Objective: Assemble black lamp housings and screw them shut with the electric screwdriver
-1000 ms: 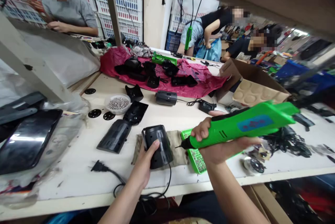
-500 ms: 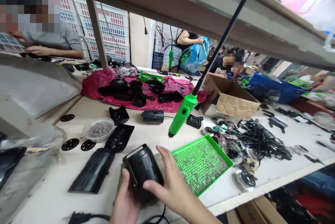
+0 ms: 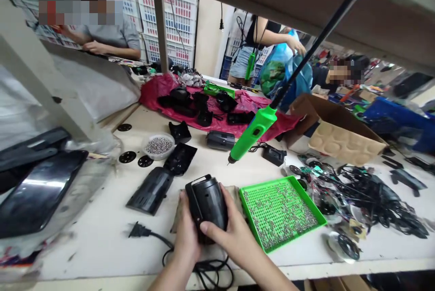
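Observation:
A black, rounded plastic housing (image 3: 210, 202) is held upright between both hands, over a cloth-like pad on the bench. My left hand (image 3: 186, 227) wraps its left side. My right hand (image 3: 233, 227) grips its right side, the thumb laid across the front near a small screw hole. Below the hands a black power cord (image 3: 217, 266) lies coiled, its plug (image 3: 138, 230) off to the left. A green electric screwdriver (image 3: 253, 134) hangs above and to the right, bit pointing down. Right of my hands sits a green perforated tray (image 3: 280, 211) of small screws.
Black shell pieces (image 3: 151, 191) and a bowl of small metal parts (image 3: 158, 146) lie to the left. Wires and motor parts (image 3: 360, 191) pile up at right, with a cardboard box (image 3: 346, 141) behind. An overhead shelf (image 3: 272, 1) crosses above. Other people are beyond the bench.
My view has swung left, so bench items appear further right. The right hand, loosely spread at the housing before, now closes around its side. The housing stands more upright.

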A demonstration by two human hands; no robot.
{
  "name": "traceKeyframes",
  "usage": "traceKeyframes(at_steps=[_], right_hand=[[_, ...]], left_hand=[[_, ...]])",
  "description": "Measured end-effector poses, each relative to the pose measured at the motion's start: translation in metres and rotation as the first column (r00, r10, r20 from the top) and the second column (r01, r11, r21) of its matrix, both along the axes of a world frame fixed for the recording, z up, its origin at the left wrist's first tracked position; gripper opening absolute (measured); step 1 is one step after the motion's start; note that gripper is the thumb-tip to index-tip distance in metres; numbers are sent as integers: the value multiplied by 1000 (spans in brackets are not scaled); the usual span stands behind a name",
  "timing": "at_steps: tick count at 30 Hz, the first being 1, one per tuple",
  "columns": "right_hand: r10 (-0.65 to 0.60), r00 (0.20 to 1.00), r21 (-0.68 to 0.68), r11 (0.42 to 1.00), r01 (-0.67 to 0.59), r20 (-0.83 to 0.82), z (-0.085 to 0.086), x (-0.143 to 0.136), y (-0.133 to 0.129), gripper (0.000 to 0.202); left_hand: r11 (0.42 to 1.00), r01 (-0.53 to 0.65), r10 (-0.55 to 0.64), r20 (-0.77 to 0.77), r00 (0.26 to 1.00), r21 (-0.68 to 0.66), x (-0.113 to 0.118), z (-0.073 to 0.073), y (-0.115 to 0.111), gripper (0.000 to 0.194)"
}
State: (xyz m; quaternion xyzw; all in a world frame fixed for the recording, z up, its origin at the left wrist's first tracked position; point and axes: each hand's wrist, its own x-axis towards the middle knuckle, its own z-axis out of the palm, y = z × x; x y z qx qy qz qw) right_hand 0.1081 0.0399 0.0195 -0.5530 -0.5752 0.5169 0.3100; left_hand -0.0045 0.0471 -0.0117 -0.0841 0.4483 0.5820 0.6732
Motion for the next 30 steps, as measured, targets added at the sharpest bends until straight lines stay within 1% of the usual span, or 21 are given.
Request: traceKeyframes(at_steps=[4, 7, 10, 14, 18, 21, 23, 26, 28, 30], right_hand=[[-25, 979, -37, 999, 19, -200, 6, 2, 5, 91], [-41, 956, -60, 998, 25, -292, 13, 2, 7, 83], [-82, 923, -117, 992, 41, -375, 17, 2, 7, 73], [-175, 881, -207, 974, 90, -439, 18, 5, 6, 65], [-337, 830, -374, 912, 170, -444, 15, 11, 7, 66], [-418, 760, -448, 874, 187, -498, 11, 15, 9, 56], [-473, 682, -491, 851, 189, -557, 7, 17, 10, 49], [-553, 568, -554, 809, 194, -609, 1, 20, 12, 43], [-561, 527, -571, 804, 165, -639, -2, 22, 11, 42], [-560, 505, -579, 804, 140, -657, -3, 24, 11, 43]], left_hand=[[996, 68, -66, 41, 997, -52, -5, 8, 3, 52], [996, 79, -76, 71, 995, -47, -9, 12, 4, 52], [996, 78, -74, 106, 992, -35, -11, 13, 5, 52], [998, 68, -68, 146, 987, 6, -13, 12, 5, 49], [997, 56, -66, 182, 981, 57, -14, 10, 2, 48], [996, 57, -71, 206, 976, 73, -16, 7, -1, 47], [996, 62, -76, 217, 973, 71, -17, 5, -2, 46], [995, 72, -85, 225, 971, 66, -17, 3, -2, 45], [995, 79, -92, 226, 970, 66, -17, 3, -2, 45], [994, 85, -99, 223, 970, 70, -16, 3, -3, 45]])
